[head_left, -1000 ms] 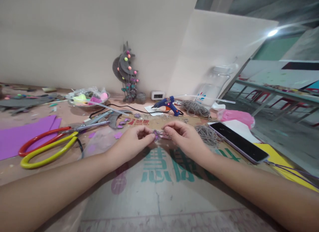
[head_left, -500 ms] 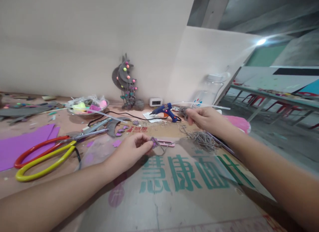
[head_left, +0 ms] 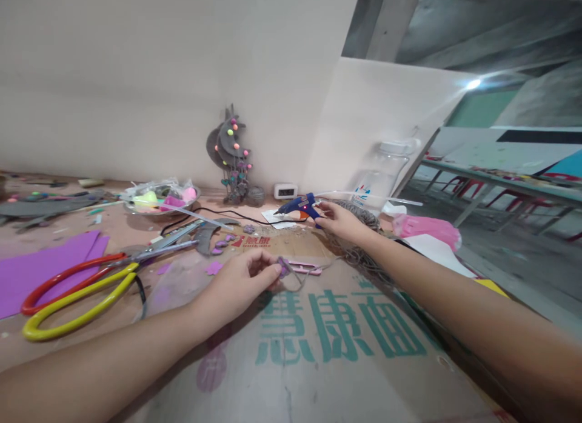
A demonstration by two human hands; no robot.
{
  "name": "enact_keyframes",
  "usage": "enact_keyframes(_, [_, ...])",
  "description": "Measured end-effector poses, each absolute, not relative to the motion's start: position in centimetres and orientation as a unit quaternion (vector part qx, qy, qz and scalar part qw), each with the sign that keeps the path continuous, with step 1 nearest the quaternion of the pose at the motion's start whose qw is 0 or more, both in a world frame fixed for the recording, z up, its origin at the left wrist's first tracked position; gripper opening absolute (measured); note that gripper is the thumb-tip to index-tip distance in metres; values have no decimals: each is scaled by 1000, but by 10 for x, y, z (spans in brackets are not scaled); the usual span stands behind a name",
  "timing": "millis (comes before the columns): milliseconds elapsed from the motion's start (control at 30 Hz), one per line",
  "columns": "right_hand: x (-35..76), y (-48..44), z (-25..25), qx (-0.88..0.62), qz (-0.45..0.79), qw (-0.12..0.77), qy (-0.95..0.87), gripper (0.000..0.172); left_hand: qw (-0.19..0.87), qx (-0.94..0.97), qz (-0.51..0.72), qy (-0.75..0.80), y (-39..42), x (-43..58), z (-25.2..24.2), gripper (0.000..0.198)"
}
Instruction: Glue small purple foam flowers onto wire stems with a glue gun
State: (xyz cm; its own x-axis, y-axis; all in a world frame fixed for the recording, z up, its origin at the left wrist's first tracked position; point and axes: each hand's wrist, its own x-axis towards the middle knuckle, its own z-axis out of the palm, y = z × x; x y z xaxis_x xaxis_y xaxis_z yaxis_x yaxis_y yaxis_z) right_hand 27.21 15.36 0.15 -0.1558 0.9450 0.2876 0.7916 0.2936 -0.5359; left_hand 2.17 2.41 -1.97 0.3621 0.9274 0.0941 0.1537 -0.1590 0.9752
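Observation:
Near the middle of the cardboard, my left hand (head_left: pixel 257 274) pinches a small purple piece (head_left: pixel 282 266) with a strand of grey yarn at it. Just right of those fingertips lies a pink craft knife (head_left: pixel 305 267), the strand partly over it. My right hand (head_left: pixel 339 220) has its fingers closed around the handle of a blue hot glue gun (head_left: pixel 300 205), which rests with its nozzle to the left. A tangle of grey yarn (head_left: pixel 364 259) lies under my right wrist and forearm.
Scissors (head_left: pixel 77 289) with red and yellow handles lie at left beside purple sheets (head_left: pixel 45 271). Behind stand a bowl of pompoms (head_left: pixel 161 208), a grey moon ornament (head_left: pixel 231 150), a small clock (head_left: pixel 285 191) and a clear bottle (head_left: pixel 379 174). A black cord (head_left: pixel 236 214) crosses the table.
My right hand has moved left and slightly down from the yarn to the glue gun's handle. My left hand keeps its pinch in nearly the same place.

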Motion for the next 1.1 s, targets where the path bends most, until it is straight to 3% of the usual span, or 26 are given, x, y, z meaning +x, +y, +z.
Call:
enact_keyframes(267, [241, 184, -3, -629, 140, 258, -720, 40, 482, 669, 379, 421, 22, 22, -17, 17])
enact_keyframes(533, [232, 166, 30, -609, 239, 274, -705, 17, 468, 674, 383, 425, 23, 22, -15, 17])
enact_keyframes(733, [244, 101, 61, -531, 258, 383, -710, 22, 478, 662, 391, 425, 21, 21, -15, 18])
enact_keyframes(1100, [258, 3, 12, -581, 209, 320, -719, 29, 455, 665, 385, 450, 21, 20, -15, 15])
